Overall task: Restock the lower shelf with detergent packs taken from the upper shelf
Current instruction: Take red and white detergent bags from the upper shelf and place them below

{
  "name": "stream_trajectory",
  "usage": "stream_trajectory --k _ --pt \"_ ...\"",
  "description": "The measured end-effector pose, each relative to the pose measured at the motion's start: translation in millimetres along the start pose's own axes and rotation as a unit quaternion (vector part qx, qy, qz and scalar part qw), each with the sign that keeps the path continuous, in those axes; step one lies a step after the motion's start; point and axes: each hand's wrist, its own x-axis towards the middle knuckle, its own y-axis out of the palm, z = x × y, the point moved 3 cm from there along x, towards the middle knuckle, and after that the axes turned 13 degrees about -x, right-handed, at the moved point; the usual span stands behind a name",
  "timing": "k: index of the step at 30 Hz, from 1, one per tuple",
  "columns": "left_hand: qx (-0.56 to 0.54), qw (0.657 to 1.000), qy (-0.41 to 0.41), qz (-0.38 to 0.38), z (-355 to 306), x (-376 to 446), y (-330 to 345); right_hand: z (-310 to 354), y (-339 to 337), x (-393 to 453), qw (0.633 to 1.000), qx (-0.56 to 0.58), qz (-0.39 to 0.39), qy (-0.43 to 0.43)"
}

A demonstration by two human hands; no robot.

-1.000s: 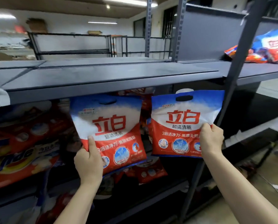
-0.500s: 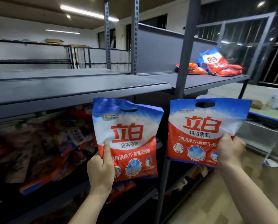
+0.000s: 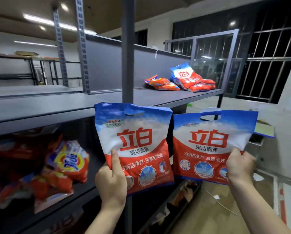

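Both held packs (image 3: 134, 146) read 立白 (超洁清新).

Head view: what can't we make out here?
- Fingers of both hands, left and right: behind the held packs.
- Lower shelf stock: motion-blurred; most labels unreadable.
- Count in the upper shelf pile: small, overlapping.
- Bottom tier: dark.

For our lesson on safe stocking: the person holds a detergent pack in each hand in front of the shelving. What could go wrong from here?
1. Each hand, left and right, grips only a bottom corner, so the left pack or the right pack might flop or slip.
2. The upright post stands close behind; a pack could catch on it.
3. The lower shelf already holds a loose heap, so added packs may slide off.
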Motion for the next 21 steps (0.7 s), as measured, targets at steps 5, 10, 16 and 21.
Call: stream_trajectory --k 5,10,16,21 --pt "-0.002 1.0 -0.011 -0.029 27 4 83 -3 -5 81 0.999 -0.009 -0.027 -0.023" --pt "-0.021 0.998 0.01 -0.065 35 21 155 -8 -6 145 0.998 0.022 -0.043 -0.029" --pt "-0.051 0.995 0.027 -0.082 46 60 237 -15 10 215 0.997 0.005 -0.063 -0.033" --pt "-0.048 0.99 0.062 -0.118 63 96 301 -6 32 274 0.993 0.02 -0.096 -0.062"
